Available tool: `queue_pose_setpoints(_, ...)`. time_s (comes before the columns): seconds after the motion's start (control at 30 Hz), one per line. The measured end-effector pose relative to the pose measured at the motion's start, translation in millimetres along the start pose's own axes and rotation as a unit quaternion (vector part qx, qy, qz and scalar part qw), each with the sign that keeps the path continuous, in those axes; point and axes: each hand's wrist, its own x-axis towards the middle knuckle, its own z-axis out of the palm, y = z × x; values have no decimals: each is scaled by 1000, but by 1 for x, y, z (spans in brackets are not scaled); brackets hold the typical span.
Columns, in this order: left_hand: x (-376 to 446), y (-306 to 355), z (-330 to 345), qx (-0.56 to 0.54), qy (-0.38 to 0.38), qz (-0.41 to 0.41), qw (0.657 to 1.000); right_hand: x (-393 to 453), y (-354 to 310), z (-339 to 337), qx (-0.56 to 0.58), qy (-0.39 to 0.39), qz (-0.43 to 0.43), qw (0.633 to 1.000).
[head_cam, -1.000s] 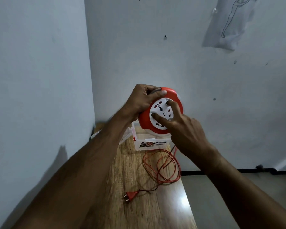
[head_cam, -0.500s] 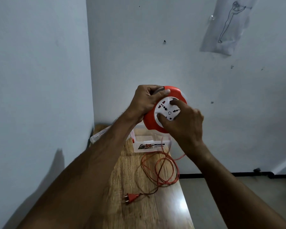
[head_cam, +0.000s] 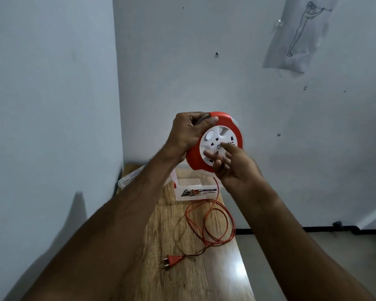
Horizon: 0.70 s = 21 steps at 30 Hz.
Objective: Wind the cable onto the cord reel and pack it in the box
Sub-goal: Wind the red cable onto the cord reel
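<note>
The left hand [head_cam: 187,132] grips the grey handle atop the red cord reel [head_cam: 217,142] held upright in the air, the right hand's [head_cam: 232,168] fingertips touch its white socket face, and orange cable [head_cam: 211,222] trails down in loops onto the wooden table [head_cam: 182,279] beside a clear box [head_cam: 195,190].

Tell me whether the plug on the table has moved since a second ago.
No. The plug lies at the same spot on the table, short of the cable loops.
</note>
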Motion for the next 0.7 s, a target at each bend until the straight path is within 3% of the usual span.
queue_pose_setpoints(0.03, 2, 1, -4, -13, 2, -7, 1000, -2, 1, -5, -83, 0, -67, 994)
queue_pose_setpoints(0.07, 3, 1, -7, -18, 2, -12, 1000, -1, 2, -11, -200, 4, -174, 964)
queue_pose_setpoints(0.1, 4, 2, -9, -19, 1, -15, 1000, 1, 2, -19, -329, 12, -306, 894)
queue_pose_setpoints(0.17, 5, 4, -12, -10, -8, -17, 1000, 8, 1, -31, -538, 4, -517, 666)
queue_pose_setpoints(0.2, 6, 4, -12, -4, -15, -18, 1000, 10, 0, -35, -609, -14, -560, 562)
queue_pose_setpoints(0.23, 6, 4, -12, -1, -23, -20, 1000, 12, -1, -37, -663, -31, -567, 487)
queue_pose_setpoints(0.27, 5, 3, -12, 0, -31, -22, 999, 12, -2, -39, -704, -44, -557, 440)
queue_pose_setpoints(0.37, 5, 4, -11, -10, -53, -28, 998, 13, -5, -39, -772, -61, -523, 355)
queue_pose_setpoints(0.47, 4, 6, -9, 3, -74, -30, 997, 15, -5, -39, -791, -48, -525, 310)
queue_pose_setpoints(0.63, 4, 6, -5, 14, -84, -29, 996, 22, 0, -38, -773, 10, -573, 270)
queue_pose_setpoints(0.7, 4, 6, -3, 28, -79, -29, 996, 28, 0, -39, -762, 22, -582, 284)
